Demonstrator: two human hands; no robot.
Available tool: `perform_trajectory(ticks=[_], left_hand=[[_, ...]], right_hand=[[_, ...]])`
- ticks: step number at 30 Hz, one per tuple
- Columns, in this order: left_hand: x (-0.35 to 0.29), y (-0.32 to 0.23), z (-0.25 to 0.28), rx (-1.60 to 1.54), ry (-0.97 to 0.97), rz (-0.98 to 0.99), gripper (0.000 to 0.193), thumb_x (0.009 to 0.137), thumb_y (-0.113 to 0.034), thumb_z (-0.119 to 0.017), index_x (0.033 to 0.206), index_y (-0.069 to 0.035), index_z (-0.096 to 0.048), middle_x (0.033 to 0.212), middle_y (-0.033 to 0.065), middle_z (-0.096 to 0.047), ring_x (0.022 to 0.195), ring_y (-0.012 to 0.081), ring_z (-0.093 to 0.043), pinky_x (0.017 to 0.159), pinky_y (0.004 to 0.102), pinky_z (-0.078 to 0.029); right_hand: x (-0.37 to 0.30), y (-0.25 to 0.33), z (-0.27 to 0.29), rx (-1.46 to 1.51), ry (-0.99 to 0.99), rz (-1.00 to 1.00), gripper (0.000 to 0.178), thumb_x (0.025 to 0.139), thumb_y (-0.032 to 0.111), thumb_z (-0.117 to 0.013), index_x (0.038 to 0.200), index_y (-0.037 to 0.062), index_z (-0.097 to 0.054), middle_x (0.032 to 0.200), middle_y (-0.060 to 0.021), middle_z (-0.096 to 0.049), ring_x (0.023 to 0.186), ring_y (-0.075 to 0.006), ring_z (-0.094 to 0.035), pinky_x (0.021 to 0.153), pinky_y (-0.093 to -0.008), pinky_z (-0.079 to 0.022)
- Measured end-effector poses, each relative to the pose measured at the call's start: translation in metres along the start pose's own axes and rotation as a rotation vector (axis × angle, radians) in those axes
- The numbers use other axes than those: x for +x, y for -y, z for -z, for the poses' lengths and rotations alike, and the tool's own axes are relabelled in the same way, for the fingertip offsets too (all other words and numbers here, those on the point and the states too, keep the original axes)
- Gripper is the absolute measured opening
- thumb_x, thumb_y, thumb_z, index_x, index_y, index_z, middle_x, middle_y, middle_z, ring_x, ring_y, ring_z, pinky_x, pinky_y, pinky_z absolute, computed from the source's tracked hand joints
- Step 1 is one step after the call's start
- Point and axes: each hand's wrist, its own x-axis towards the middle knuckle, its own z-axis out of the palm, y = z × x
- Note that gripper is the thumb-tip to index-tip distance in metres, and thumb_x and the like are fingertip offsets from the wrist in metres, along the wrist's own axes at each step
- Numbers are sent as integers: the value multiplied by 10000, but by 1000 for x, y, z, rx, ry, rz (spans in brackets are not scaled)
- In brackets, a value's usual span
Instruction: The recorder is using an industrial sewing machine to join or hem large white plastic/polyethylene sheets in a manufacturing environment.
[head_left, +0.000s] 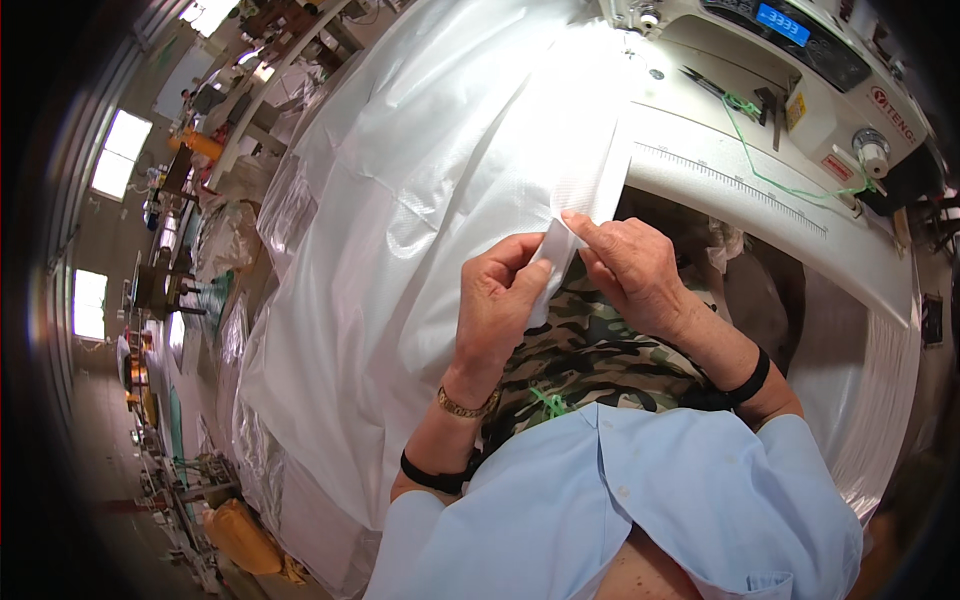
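Observation:
A large sheet of white woven plastic (400, 190) runs from the sewing machine (840, 110) down across my lap and off to the left. Its right edge is folded into a narrow strip (572, 232) in front of the machine table. My left hand (500, 292) pinches this strip between thumb and fingers. Just above and to the right, my right hand (632, 262) has its thumb and forefinger closed on the same edge. The upper end of the sheet lies under the bright lamp by the needle area, where glare hides the detail.
Small black thread snips (703, 82) and green thread (745, 150) lie on the white machine table (690, 170), which has a printed ruler. More plastic sheeting (860, 420) hangs at the right. Other workbenches and a yellow bundle (242, 537) stand at the left.

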Motion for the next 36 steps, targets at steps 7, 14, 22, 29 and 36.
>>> perform_trajectory(ticks=[7,14,22,29,36], left_hand=[[7,9,4,-47,-9,-38,217,968,-130,-582,1036,61,-658,822,-28,-602,698,13,-476,599,201,-393],[19,20,-4,-204,-40,4,237,1005,-196,-629,847,-19,-622,757,-56,-536,685,4,-430,583,189,-344],[32,12,17,219,-242,-163,232,938,-49,-694,722,-23,-615,671,-92,-482,616,-1,-380,507,208,-262],[74,-91,25,950,-194,-755,46,875,-20,-735,866,8,-700,596,26,-494,531,62,-385,496,250,-327],[87,-161,-27,1466,431,-1087,140,868,-63,-683,758,-6,-619,619,133,-578,504,258,-561,503,370,-429]], right_hand=[[3,1,-5,-165,18,100,595,765,21,-680,1353,90,-611,680,4,-430,605,-161,-504,576,-318,-420],[-1,-7,-11,-205,23,198,558,777,78,-672,1334,98,-632,691,6,-438,615,-153,-508,577,-307,-405],[-5,-17,-8,86,-102,-31,404,825,202,-764,1184,54,-650,860,-42,-634,759,-228,-614,708,-357,-468],[36,-28,-57,412,-152,-767,762,914,333,-724,1471,-30,-352,1379,-215,-495,1292,-316,-488,1080,-421,-416],[164,-44,-131,869,-150,-746,967,911,405,-670,1541,-86,-124,1574,-315,-238,1479,-399,-248,1223,-430,-208]])
